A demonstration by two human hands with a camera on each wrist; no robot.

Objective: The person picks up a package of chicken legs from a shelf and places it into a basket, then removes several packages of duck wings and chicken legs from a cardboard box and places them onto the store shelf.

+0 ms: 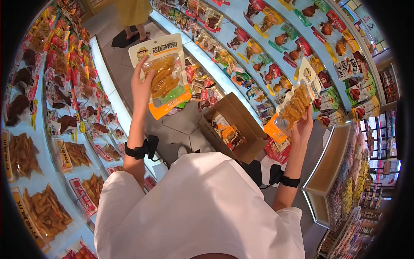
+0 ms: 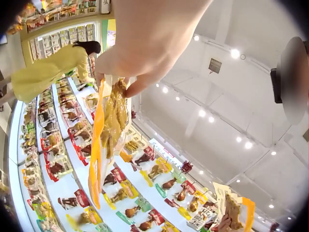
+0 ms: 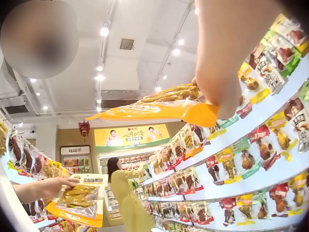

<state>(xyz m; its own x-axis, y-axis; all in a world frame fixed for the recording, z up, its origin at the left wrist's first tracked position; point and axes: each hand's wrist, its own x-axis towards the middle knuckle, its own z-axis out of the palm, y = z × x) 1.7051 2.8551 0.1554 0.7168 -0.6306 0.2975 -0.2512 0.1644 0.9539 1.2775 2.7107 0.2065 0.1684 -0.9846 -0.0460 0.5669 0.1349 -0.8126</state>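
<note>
Two flat, see-through packs of salt-baked duck wings with cream tops and orange bottoms are held up, one per hand. My left hand (image 1: 141, 88) grips the left pack of duck wings (image 1: 163, 80) by its left edge, thumb and fingers over the front. On the right, my right hand (image 1: 303, 128) holds the other pack of duck wings (image 1: 296, 103) by its lower right side, tilted. The left wrist view shows the left pack (image 2: 115, 121) nearly edge-on below the hand. Likewise, the right wrist view has the right pack (image 3: 164, 110) edge-on, its far fingers hidden.
An open cardboard box (image 1: 251, 125) with some packs inside stands on the floor before me, a red basket (image 1: 276, 152) beside it. Curved lit shelves (image 1: 207, 52) of packaged meats rise ahead and at left. A person in yellow (image 3: 126, 193) stands by the shelves.
</note>
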